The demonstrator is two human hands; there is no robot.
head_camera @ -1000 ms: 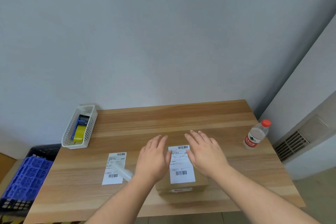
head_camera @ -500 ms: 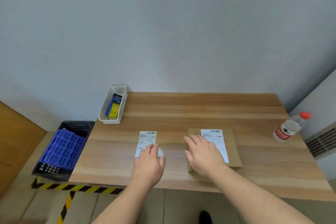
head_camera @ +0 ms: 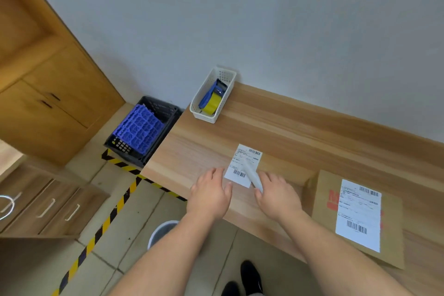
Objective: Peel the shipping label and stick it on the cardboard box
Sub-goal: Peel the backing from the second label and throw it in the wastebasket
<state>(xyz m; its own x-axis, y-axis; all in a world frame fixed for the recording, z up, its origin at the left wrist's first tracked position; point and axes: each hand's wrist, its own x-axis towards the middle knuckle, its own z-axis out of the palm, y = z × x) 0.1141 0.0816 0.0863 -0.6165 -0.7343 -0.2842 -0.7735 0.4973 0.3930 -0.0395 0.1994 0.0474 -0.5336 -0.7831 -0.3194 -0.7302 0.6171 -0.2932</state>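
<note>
The cardboard box (head_camera: 322, 202) lies flat on the wooden table (head_camera: 300, 132) at the right, with a white shipping label (head_camera: 359, 214) stuck on its top. A second white label sheet (head_camera: 237, 163) lies near the table's front left edge, and a curled white backing strip (head_camera: 252, 175) rests across it. My left hand (head_camera: 209, 197) hovers just left of that sheet, fingers apart, holding nothing. My right hand (head_camera: 278, 197) is just right of it with fingers spread. The strip's near end touches it between thumb and forefinger.
A white basket (head_camera: 223, 79) holding a blue and yellow tape dispenser (head_camera: 211, 101) stands at the table's back left. On the floor are a black crate (head_camera: 173, 113) of blue plastic, yellow-black tape, a round bin (head_camera: 161, 233) and wooden cabinets (head_camera: 48, 103).
Both hands left the box and moved left to the loose label sheet. The view swung left and down, so the box now sits at the right.
</note>
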